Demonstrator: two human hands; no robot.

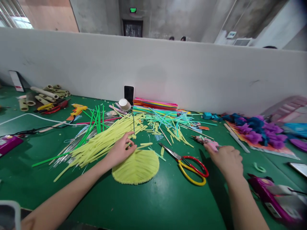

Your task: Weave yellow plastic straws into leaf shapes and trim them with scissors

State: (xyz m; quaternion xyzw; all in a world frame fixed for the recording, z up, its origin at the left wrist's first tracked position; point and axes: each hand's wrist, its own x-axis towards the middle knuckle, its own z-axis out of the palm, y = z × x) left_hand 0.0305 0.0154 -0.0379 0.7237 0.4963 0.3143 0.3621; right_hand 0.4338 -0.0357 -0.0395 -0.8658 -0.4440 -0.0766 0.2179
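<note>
My left hand is closed, its fingertips at a thin dark wire that stands up from them. Just below that hand, a fuzzy yellow-green leaf shape of pipe cleaners lies on the table. On the right, my right hand is wrapped round a pink glue gun, whose nozzle points left. Scissors with one red and one yellow handle lie between the leaf and my right hand, blades slightly apart. A big bundle of yellow-green pipe cleaners spreads beside and behind my left hand.
Coloured pipe cleaners are piled against the grey partition, near a phone and a white cup. A yellow glue gun, pliers and bamboo tubes lie left. Purple flowers and a magenta device stand right.
</note>
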